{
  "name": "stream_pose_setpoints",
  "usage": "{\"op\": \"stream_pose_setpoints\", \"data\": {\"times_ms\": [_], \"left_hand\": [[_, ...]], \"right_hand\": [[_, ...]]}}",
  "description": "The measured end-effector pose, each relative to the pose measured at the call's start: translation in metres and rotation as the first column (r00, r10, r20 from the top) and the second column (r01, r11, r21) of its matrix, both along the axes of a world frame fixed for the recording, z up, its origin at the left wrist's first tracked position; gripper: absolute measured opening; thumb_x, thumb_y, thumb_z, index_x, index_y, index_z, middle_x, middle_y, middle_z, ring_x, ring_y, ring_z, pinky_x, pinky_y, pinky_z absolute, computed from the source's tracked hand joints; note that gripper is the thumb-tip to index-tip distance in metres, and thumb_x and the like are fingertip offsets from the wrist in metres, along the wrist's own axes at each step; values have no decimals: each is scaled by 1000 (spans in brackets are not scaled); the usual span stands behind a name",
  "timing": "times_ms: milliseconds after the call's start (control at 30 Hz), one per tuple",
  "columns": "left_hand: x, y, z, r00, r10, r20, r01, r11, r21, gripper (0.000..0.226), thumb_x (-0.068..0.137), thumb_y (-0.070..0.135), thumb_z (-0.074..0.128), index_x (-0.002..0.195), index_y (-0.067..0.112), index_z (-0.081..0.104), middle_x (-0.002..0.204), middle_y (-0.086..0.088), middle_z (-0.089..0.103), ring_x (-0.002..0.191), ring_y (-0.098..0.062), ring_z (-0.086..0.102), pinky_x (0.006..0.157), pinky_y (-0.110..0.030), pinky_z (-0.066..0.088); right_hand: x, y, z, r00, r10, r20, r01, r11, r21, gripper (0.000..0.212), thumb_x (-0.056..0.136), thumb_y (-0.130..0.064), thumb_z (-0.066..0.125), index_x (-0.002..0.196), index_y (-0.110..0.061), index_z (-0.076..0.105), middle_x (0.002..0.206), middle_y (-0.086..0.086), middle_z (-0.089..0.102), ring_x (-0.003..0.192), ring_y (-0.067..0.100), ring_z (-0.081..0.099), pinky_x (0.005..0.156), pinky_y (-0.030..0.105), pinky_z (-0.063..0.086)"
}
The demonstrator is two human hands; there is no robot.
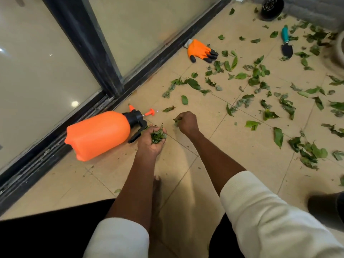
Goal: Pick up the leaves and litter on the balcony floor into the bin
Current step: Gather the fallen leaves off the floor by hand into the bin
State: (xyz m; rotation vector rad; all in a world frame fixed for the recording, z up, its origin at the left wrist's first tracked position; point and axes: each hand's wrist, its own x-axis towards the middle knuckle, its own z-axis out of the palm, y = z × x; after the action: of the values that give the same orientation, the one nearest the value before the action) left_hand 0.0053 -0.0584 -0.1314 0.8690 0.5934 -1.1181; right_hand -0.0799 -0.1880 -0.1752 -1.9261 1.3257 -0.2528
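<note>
Head view. The left hand (151, 139) is turned palm up low over the floor (214, 146), fingers curled round a bunch of gathered leaves (157, 135). The right hand (188, 122) is just beside it, knuckles up, pinching a single leaf (176, 121) at floor level. Both forearms are bare; white sleeves (264, 211) are pushed up toward the elbows.

An orange spray bottle (98, 134) lies on its side along the floor's left edge, against the dark sliding-door track (55, 146); its black trigger head is touching or nearly touching the left hand, which of the two cannot be told.

Scattered leaves (260, 81) cover the floor's middle and right side, thickest toward the far right corner, and well apart from both hands. An orange glove with black fingertips (202, 51) lies at the far left edge by the door track. A trowel with a teal handle (286, 43) lies among leaves near the far right corner. A black pot (271, 8) lies tipped at the far edge. A dark, blurred object (327, 207) stands at the near right edge; it cannot be identified.
</note>
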Motion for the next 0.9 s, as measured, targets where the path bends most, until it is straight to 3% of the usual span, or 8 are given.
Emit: {"op": "stream_pose_setpoints", "data": {"times_ms": [100,200,333,467,567,667,800,900], "left_hand": [[12,-15,-4,999,17,-36,-19,998,-53,24,89,-15,44,85,7,52,90,-12,50,80,-23,52,67,-31,49],[23,-23,-9,998,25,-50,-29,997,-75,24,88,-14,45,83,7,53,90,-11,52,81,-23,53,64,-31,52],[38,-25,-18,995,64,-73,-68,996,-54,23,89,-14,46,91,7,54,93,-13,53,83,-24,54,55,-29,56],[38,-28,-14,995,61,-76,-64,997,-39,22,90,-14,46,92,5,56,97,-13,53,84,-23,54,59,-30,56],[32,-30,-6,995,60,-86,-63,997,-36,23,90,-14,47,95,6,57,100,-15,53,86,-24,54,68,-31,54],[27,-29,-5,993,60,-101,-64,997,-42,31,89,-15,48,106,10,55,105,-16,51,87,-24,55,60,-29,59],[23,-23,-10,995,53,-86,-56,998,-36,34,89,-15,47,110,10,53,108,-16,49,85,-24,55,55,-29,58],[22,-19,-12,996,56,-66,-58,998,-31,39,90,-15,46,119,11,50,112,-17,48,87,-24,54,55,-29,58]], "right_hand": [[37,-17,-6,988,115,-107,-133,973,-188,25,90,4,52,110,3,66,122,23,56,104,37,60,85,35,49],[60,-34,-12,922,278,-268,-346,903,-256,26,89,6,47,108,4,64,144,22,43,110,37,60,91,40,53],[50,-22,-24,814,398,-424,-540,788,-296,29,98,-5,43,121,-2,60,117,20,58,106,35,59,87,44,54],[12,9,-35,753,489,-441,-656,616,-436,36,99,-7,45,134,0,51,121,18,58,110,30,51,83,41,54],[-3,4,-40,814,440,-379,-567,744,-354,37,101,-13,41,138,-9,47,117,17,58,102,29,56,84,41,54],[-6,-21,-34,934,216,-285,-302,903,-307,51,100,-15,38,149,-23,29,113,17,56,90,27,60,83,44,57],[-6,-40,-23,845,222,-487,-387,881,-270,38,101,-9,41,139,-6,47,123,20,51,108,32,54,89,42,53],[-6,-23,-20,800,278,-531,-477,832,-282,28,101,-7,43,120,3,60,116,18,53,103,31,54,86,41,55]]}}
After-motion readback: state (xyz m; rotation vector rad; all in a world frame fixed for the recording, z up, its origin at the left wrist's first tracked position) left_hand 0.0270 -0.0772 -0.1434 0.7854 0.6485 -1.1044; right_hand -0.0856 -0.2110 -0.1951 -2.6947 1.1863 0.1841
